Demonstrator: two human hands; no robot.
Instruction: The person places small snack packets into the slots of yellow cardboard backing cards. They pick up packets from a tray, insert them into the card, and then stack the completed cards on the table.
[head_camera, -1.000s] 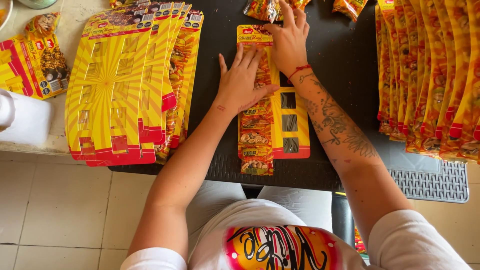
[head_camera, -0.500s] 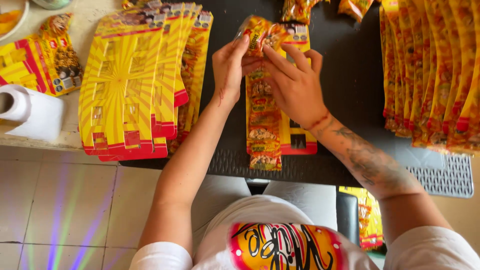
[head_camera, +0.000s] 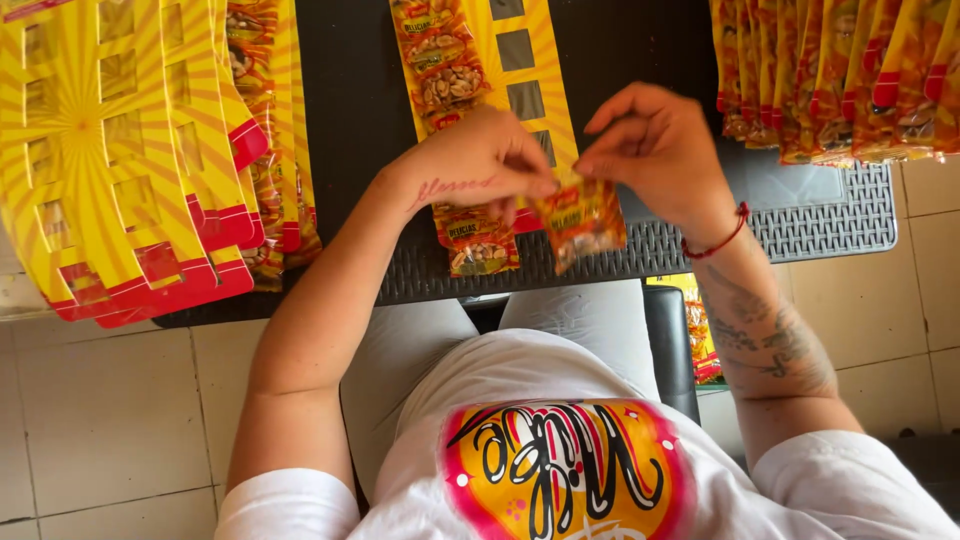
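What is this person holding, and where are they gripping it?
A small snack packet, pinched at its top edge by the left hand and right hand.

Black table (head_camera: 350, 150) above pale tiled floor (head_camera: 110, 420)

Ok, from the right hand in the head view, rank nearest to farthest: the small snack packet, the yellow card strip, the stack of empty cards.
1. Small snack packet, pinched by the right hand.
2. Yellow card strip, just up-left on the black table.
3. Stack of empty cards, far left.
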